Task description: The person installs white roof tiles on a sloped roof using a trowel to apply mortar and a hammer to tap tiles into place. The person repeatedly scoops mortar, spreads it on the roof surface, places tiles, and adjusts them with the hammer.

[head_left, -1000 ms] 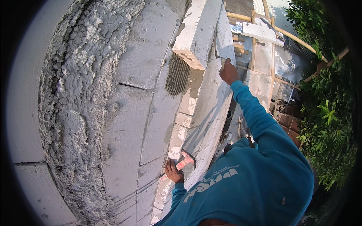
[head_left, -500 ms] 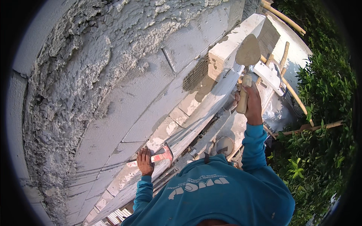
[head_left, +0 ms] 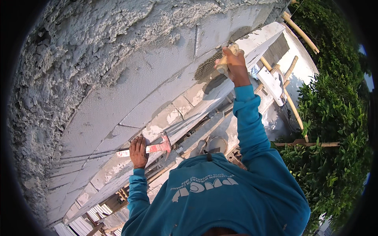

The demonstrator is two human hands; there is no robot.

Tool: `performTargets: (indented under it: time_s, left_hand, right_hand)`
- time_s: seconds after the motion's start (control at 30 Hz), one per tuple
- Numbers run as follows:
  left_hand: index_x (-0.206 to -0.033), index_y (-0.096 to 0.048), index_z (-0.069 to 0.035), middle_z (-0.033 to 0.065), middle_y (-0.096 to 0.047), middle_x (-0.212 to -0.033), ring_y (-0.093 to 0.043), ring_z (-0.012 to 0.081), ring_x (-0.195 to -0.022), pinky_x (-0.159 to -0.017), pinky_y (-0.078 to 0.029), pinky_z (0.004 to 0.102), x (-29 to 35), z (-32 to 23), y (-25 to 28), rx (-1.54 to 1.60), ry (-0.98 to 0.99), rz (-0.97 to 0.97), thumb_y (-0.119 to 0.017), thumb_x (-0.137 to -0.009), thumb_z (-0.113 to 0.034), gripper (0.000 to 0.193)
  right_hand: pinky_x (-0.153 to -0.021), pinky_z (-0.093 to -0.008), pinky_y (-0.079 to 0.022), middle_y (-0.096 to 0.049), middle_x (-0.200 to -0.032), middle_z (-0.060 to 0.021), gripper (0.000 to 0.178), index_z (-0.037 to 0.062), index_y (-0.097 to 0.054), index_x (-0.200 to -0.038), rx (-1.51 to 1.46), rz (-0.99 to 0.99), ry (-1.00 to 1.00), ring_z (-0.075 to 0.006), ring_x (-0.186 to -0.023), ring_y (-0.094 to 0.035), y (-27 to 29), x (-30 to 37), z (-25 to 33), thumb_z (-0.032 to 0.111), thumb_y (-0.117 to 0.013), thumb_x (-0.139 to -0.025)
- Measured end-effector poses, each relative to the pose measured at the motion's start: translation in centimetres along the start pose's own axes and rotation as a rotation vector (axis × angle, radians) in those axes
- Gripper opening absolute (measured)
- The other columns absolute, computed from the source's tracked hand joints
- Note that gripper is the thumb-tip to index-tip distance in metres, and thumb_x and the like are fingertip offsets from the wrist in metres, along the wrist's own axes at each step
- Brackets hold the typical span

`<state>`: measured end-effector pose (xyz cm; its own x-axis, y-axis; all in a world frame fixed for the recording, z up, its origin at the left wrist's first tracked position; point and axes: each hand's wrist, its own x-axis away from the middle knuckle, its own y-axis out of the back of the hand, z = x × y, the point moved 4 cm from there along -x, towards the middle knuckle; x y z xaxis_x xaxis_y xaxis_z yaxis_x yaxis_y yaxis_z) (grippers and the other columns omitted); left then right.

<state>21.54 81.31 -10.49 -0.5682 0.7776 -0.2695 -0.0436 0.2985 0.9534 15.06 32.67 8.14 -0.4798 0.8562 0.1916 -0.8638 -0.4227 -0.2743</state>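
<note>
My right hand (head_left: 235, 66) is closed round the pale handle of a trowel (head_left: 223, 67), held at the end of a white block (head_left: 256, 41) set on the wall's ledge. The hand and handle hide most of the trowel's blade. Beside it, grey mortar (head_left: 205, 67) with ridged lines coats the wall face. Lower left, my left hand (head_left: 138, 152) rests on the ledge, its fingers over the worn red-and-white handle of a hammer (head_left: 160, 147). The hammer's head points right, past the fingers.
A wall of large grey blocks (head_left: 153, 74) carries rough mortar along its upper left. Bamboo poles (head_left: 293, 100) and a white board (head_left: 271, 85) stand at the right, before leafy bushes (head_left: 330, 110). Below the ledge is a round bucket (head_left: 217, 144).
My right hand has swung the trowel left and forward from beside the block down to the mortared ledge. My left hand stays on the hammer; the whole view has shifted.
</note>
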Motion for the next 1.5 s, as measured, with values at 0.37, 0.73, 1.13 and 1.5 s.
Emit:
performTargets:
  time_s: [0.37, 0.73, 1.13, 1.5]
  left_hand:
    - [-0.131, -0.055, -0.005, 0.0101, -0.053, -0.141, -0.047, 0.0307, -0.131, -0.112, -0.035, 0.0463, 0.2, 0.3, -0.3, -0.03, -0.016, 0.022, -0.062, -0.074, -0.008, 0.058]
    - [-0.13, -0.056, -0.007, 0.0083, -0.054, -0.14, -0.048, 0.0305, -0.131, -0.111, -0.036, 0.0456, 0.0, 0.1, -0.2, -0.012, 0.001, 0.009, -0.064, -0.068, -0.002, 0.063]
    - [-0.134, -0.054, -0.009, 0.0082, -0.052, -0.141, -0.045, 0.0299, -0.132, -0.111, -0.035, 0.0448, 0.3, 0.4, -0.7, -0.02, 0.006, 0.029, -0.068, -0.068, -0.004, 0.067]
    - [-0.131, -0.056, -0.01, 0.0061, -0.054, -0.139, -0.047, 0.0271, -0.131, -0.111, -0.036, 0.0433, 0.2, 0.1, -0.3, -0.046, 0.039, 0.023, -0.067, -0.072, -0.006, 0.061]
  right_hand:
    - [-0.044, -0.0289, -0.049, -0.051, -0.085, -0.005, 0.031, 0.0019, -0.047, -0.107, -0.029, 0.313, 0.141, -0.014, -0.053, -0.054, 7.4, 11.6, 1.4, 0.026, -0.062, -0.095]
    - [-0.04, -0.0295, -0.045, -0.053, -0.074, -0.0055, 0.026, 0.0016, -0.049, -0.11, 0.396, 0.247, -0.258, -0.0141, -0.046, -0.053, 15.7, 15.3, -12.2, 0.016, -0.061, -0.092]
    - [-0.066, -0.0557, -0.052, -0.064, -0.085, -0.0301, 0.041, -0.0002, -0.036, -0.114, 1.254, 0.22, 0.174, -0.0479, -0.08, -0.065, 14.9, 13.9, -19.9, 0.015, -0.063, -0.087]
    - [-0.062, -0.0543, -0.051, -0.064, -0.081, -0.0273, 0.041, 0.0025, -0.038, -0.116, 1.39, 0.504, 0.093, -0.0478, -0.076, -0.064, 15.5, 18.9, -14.7, 0.017, -0.063, -0.087]
